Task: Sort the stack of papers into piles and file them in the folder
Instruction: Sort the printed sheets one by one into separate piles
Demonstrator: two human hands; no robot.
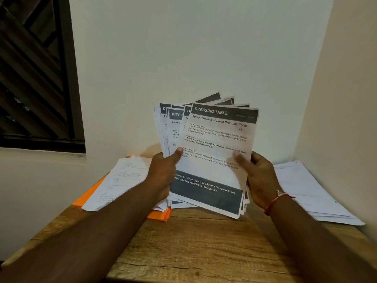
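Papers (210,152) fanned upright, L hand (163,172) & R hand (259,176) both gripping edges, above wood table (193,242).

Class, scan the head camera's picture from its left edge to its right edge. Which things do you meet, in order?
window → left paper pile → left hand → fanned sheets held in both hands → right hand → right paper pile
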